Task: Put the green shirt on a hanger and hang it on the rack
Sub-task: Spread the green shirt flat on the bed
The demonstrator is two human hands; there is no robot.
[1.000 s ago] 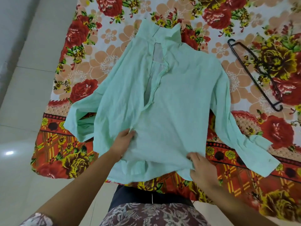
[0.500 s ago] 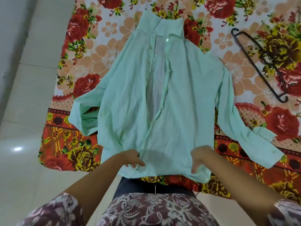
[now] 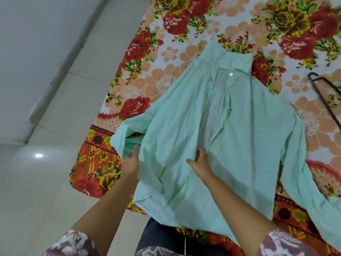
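Nearest: left hand [image 3: 131, 163], released, straight fingers flat against the side edge of the green shirt [image 3: 239, 145], beside a bunched sleeve. Just beyond: right hand [image 3: 201, 161] on the front panel, thumb spread, fingertips at the placket edge; cannot tell whether pinching or merely pressing. Shirt position: front-up on the floral bedspread [image 3: 166, 80], hem hanging over the near edge, collar farthest. Likely hazards: a slide toward the floor, given that overhang and so light a hold; gaping or twisting once on the hanger, given the open placket; a folded sleeve snagging. Black hanger [image 3: 323, 99] well apart at far right, partly cut by the frame, hence a long reach with one hand off the cloth. Count: two hands, one shirt, one button [image 3: 231, 74] visible, one hanger, one bedspread; no rack in view.
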